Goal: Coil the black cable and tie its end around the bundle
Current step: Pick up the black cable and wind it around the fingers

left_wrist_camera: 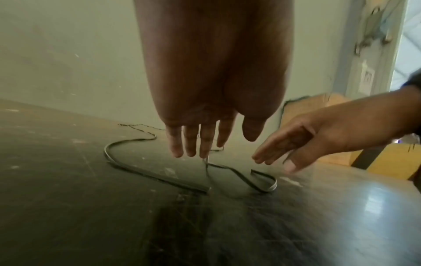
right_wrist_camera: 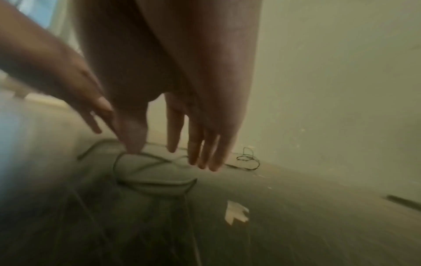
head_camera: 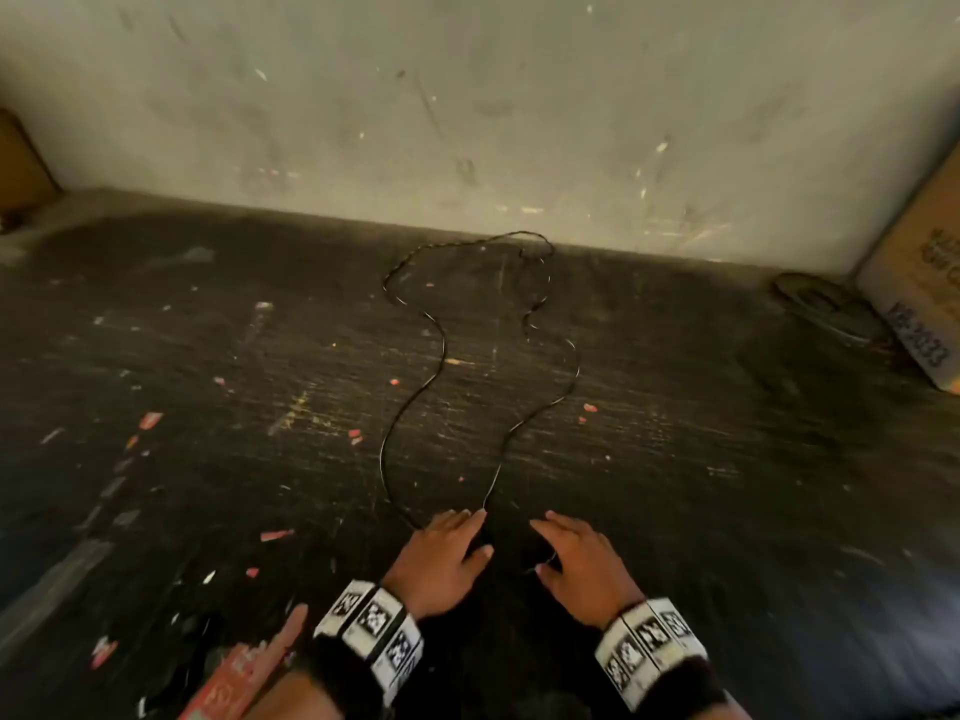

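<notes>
A thin black cable (head_camera: pixel 441 356) lies uncoiled on the dark, scratched table (head_camera: pixel 208 485), running in a long wavy loop from my hands to the far wall. My left hand (head_camera: pixel 452 548) hovers palm down over the near end, fingers straight. In the left wrist view a strand of the cable (left_wrist_camera: pixel 159 178) rises to meet the tips of the left hand (left_wrist_camera: pixel 196 142). My right hand (head_camera: pixel 576 558) is spread flat just to the right, holding nothing. The right wrist view is blurred: the right hand (right_wrist_camera: pixel 198 149) hangs over crossed cable (right_wrist_camera: pixel 154 181) strands.
A grey wall (head_camera: pixel 467 122) closes off the table's far edge. A cardboard box (head_camera: pixel 919 304) leans at the right, with a dark round object (head_camera: pixel 826 306) beside it. A red packet (head_camera: pixel 234 678) lies by my left wrist. Small red scraps litter the surface.
</notes>
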`<action>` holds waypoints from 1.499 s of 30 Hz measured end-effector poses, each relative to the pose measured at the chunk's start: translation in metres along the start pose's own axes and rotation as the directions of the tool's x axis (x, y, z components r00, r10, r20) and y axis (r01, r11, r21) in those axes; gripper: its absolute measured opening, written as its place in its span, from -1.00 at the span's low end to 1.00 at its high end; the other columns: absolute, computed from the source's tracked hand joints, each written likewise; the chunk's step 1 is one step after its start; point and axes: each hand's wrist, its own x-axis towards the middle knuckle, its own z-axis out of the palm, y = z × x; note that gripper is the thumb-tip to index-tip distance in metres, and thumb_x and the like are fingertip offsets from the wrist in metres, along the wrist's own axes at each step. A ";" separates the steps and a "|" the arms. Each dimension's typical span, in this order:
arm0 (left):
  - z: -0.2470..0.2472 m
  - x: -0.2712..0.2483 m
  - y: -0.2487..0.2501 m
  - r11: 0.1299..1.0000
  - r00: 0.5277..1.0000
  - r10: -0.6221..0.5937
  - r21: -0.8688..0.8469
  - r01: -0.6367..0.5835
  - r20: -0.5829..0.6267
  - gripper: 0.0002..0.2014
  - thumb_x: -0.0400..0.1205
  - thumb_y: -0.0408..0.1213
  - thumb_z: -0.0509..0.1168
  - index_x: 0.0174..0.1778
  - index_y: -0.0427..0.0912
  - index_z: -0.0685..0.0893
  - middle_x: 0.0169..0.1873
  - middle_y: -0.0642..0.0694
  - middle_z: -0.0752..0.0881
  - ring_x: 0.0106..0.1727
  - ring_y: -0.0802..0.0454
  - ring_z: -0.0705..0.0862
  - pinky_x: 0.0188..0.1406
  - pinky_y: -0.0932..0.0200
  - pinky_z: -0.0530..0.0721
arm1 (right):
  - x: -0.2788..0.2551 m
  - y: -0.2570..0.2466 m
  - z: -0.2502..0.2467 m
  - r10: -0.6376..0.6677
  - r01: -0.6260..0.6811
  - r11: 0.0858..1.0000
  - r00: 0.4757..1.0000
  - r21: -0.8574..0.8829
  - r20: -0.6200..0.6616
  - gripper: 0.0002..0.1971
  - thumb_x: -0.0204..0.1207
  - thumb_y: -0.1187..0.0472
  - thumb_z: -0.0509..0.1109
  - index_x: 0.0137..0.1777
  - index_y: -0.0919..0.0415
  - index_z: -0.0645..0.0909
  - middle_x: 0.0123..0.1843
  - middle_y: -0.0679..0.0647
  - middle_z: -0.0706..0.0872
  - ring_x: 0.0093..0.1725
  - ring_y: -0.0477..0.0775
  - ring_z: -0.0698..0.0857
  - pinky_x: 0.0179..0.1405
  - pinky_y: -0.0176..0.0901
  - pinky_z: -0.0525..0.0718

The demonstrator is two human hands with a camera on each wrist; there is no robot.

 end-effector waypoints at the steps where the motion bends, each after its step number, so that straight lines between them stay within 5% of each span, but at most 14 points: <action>1: -0.001 0.005 0.004 1.000 1.000 0.001 0.006 -0.001 0.023 -0.45 0.72 -0.01 0.05 0.63 -0.09 0.21 0.63 -0.12 0.30 0.65 -0.03 0.17 0.58 0.07 0.17 | 0.004 0.000 0.001 -0.024 0.025 0.999 0.999 -0.035 0.023 -0.45 0.55 0.16 0.30 0.55 0.03 0.33 0.62 0.06 0.34 0.59 0.06 0.28 0.54 0.02 0.23; 6: 0.008 0.017 0.011 0.999 0.996 -0.010 0.039 0.006 0.091 -0.49 0.72 -0.04 0.07 0.58 -0.15 0.35 0.58 -0.13 0.40 0.63 -0.07 0.20 0.55 -0.03 0.22 | 0.009 0.002 0.013 -0.091 0.097 0.986 0.995 -0.134 0.052 -0.63 0.46 0.31 0.32 0.26 0.04 0.58 0.30 0.06 0.57 0.34 0.10 0.52 0.30 -0.04 0.38; 10: 0.004 0.018 0.013 0.959 0.997 -0.072 -0.272 0.078 0.034 -0.54 0.65 -0.16 0.26 0.49 -0.14 0.49 0.48 -0.13 0.54 0.51 0.01 0.45 0.47 0.22 0.32 | 0.008 0.005 0.012 -0.120 0.122 0.991 0.992 -0.054 0.044 -0.72 0.46 0.37 0.26 0.09 0.10 0.66 0.17 0.10 0.69 0.21 0.11 0.63 0.29 -0.05 0.47; 12: -0.003 0.016 0.019 0.821 0.991 -0.129 -0.558 0.124 0.029 -0.61 0.62 -0.27 0.32 0.40 -0.10 0.60 0.36 -0.14 0.66 0.33 0.08 0.61 0.29 0.35 0.42 | 0.005 0.005 0.011 -0.154 0.153 0.987 0.988 0.045 0.026 -0.74 0.47 0.36 0.25 0.06 0.10 0.67 0.07 0.07 0.73 0.11 0.04 0.66 0.26 -0.05 0.54; 16: -0.023 0.008 0.038 0.326 0.971 -0.238 -0.944 0.048 -0.033 -0.65 0.59 -0.43 0.34 0.28 -0.08 0.54 0.06 -0.21 0.82 0.05 -0.04 0.80 0.17 0.04 0.66 | -0.007 0.000 -0.006 -0.122 0.203 0.878 0.971 0.434 -0.207 -0.82 0.48 0.37 0.39 -0.02 0.10 0.70 -0.20 -0.20 0.68 -0.16 -0.28 0.68 -0.07 -0.50 0.60; 21: -0.050 -0.009 0.066 0.235 0.964 -0.209 -0.965 -0.112 -0.163 -0.75 0.59 -0.51 0.32 0.19 -0.39 0.64 -0.24 -0.17 0.87 -0.21 0.02 0.85 -0.15 0.22 0.75 | -0.025 -0.012 -0.041 -0.142 0.367 0.690 0.914 0.624 -0.381 -0.83 0.37 0.41 0.52 -0.22 0.10 0.72 -0.26 -0.04 0.78 -0.20 -0.15 0.76 -0.09 -0.27 0.69; 23: -0.066 -0.018 0.073 0.221 0.964 -0.174 -0.962 -0.159 -0.199 -0.79 0.58 -0.47 0.33 0.12 -0.43 0.68 -0.28 -0.18 0.87 -0.26 0.00 0.84 -0.14 0.19 0.76 | -0.028 -0.006 -0.063 -0.110 0.432 0.696 0.853 0.573 -0.510 -0.80 0.42 0.43 0.48 -0.13 0.09 0.71 -0.17 -0.09 0.76 -0.13 -0.21 0.73 -0.05 -0.38 0.63; 26: -0.088 -0.034 0.087 0.211 0.974 -0.056 -0.956 -0.203 -0.220 -0.86 0.59 -0.43 0.31 0.02 -0.36 0.71 -0.41 -0.15 0.83 -0.39 0.03 0.78 -0.25 0.19 0.73 | -0.029 -0.003 -0.097 -0.212 0.488 0.794 0.780 0.362 -0.588 -0.60 0.49 0.39 0.41 0.27 -0.02 0.60 0.24 -0.15 0.65 0.28 -0.34 0.56 0.30 -0.52 0.43; 29: -0.100 -0.049 0.102 0.181 0.978 0.028 -0.961 -0.209 -0.208 -0.88 0.62 -0.42 0.26 -0.07 -0.34 0.71 -0.52 -0.13 0.74 -0.51 0.08 0.69 -0.46 0.26 0.67 | -0.025 -0.013 -0.112 -0.410 0.555 0.811 0.766 0.187 -0.494 -0.55 0.54 0.29 0.38 0.42 0.00 0.52 0.47 -0.02 0.53 0.51 -0.15 0.39 0.51 -0.23 0.32; 33: -0.101 -0.063 0.110 0.024 0.985 0.066 -0.987 -0.161 -0.159 -0.81 0.55 -0.25 0.28 -0.16 -0.28 0.75 -0.58 -0.13 0.67 -0.59 0.07 0.59 -0.54 0.25 0.58 | -0.025 -0.022 -0.121 -0.551 0.681 0.732 0.611 0.023 -0.568 -0.70 0.57 0.18 0.23 0.20 0.22 0.69 0.16 0.11 0.78 0.21 -0.01 0.67 0.25 0.02 0.59; 36: -0.102 -0.072 0.113 -0.051 0.988 0.104 -0.993 -0.108 -0.113 -0.73 0.56 -0.20 0.24 -0.14 -0.33 0.74 -0.57 -0.17 0.69 -0.60 0.03 0.61 -0.54 0.21 0.59 | -0.031 -0.023 -0.124 -0.610 0.688 0.720 0.565 -0.090 -0.556 -0.72 0.61 0.24 0.22 0.24 0.18 0.67 0.10 0.07 0.79 0.14 0.05 0.70 0.13 0.16 0.61; 40: -0.103 -0.081 0.115 -0.090 0.980 0.187 -0.995 -0.047 -0.064 -0.71 0.61 -0.18 0.21 -0.09 -0.30 0.77 -0.51 -0.22 0.74 -0.54 0.01 0.69 -0.49 0.19 0.67 | -0.046 -0.029 -0.131 -0.690 0.700 0.681 0.515 -0.215 -0.509 -0.69 0.58 0.26 0.19 0.22 0.12 0.67 0.10 0.07 0.75 0.12 0.06 0.66 0.11 0.08 0.60; 45: -0.104 -0.093 0.123 -0.073 0.962 0.265 -0.996 -0.053 -0.071 -0.76 0.64 -0.23 0.17 -0.06 -0.25 0.72 -0.47 -0.19 0.74 -0.55 0.05 0.71 -0.66 0.30 0.59 | -0.049 -0.025 -0.140 -0.668 0.725 0.684 0.581 -0.078 -0.464 -0.76 0.58 0.17 0.25 0.16 0.14 0.66 0.05 0.01 0.75 0.12 -0.07 0.66 0.17 -0.01 0.61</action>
